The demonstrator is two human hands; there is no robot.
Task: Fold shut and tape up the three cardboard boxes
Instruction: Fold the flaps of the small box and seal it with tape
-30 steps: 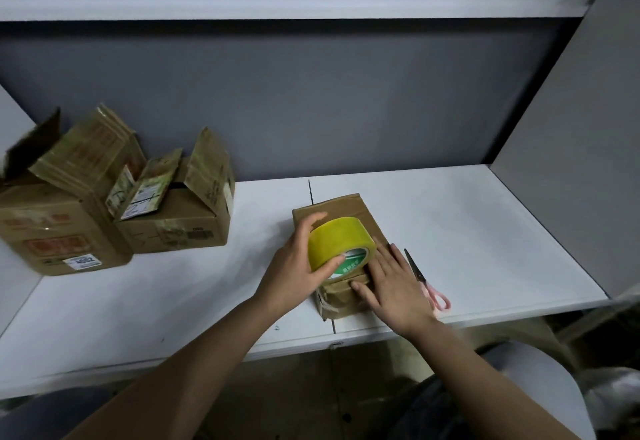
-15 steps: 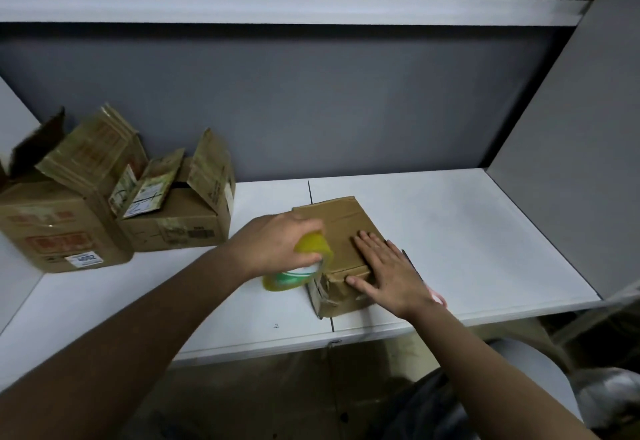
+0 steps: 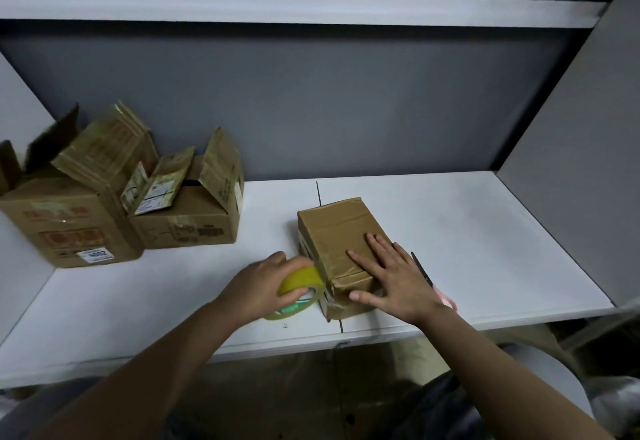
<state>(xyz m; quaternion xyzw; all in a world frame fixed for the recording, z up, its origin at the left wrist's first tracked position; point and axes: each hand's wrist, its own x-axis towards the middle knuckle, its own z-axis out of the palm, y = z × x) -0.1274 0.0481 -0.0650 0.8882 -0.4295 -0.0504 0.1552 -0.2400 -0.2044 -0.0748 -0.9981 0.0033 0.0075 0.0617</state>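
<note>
Tape roll (image 3: 298,295) has dropped from the closed box (image 3: 337,238) top to its near-left side.
Left hand (image 3: 258,289) curls round the roll, tape drawn to the box edge; right hand (image 3: 398,282) lies flat with straight fingers on the box top. Scissors (image 3: 427,278) lie just right. Two open boxes (image 3: 187,221) sit touching at far left on the white table (image 3: 485,249).

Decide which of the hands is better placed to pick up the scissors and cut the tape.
Probably the right hand: it lies flat on the closed box, beside the scissors. The left hand grips the tape roll.
</note>
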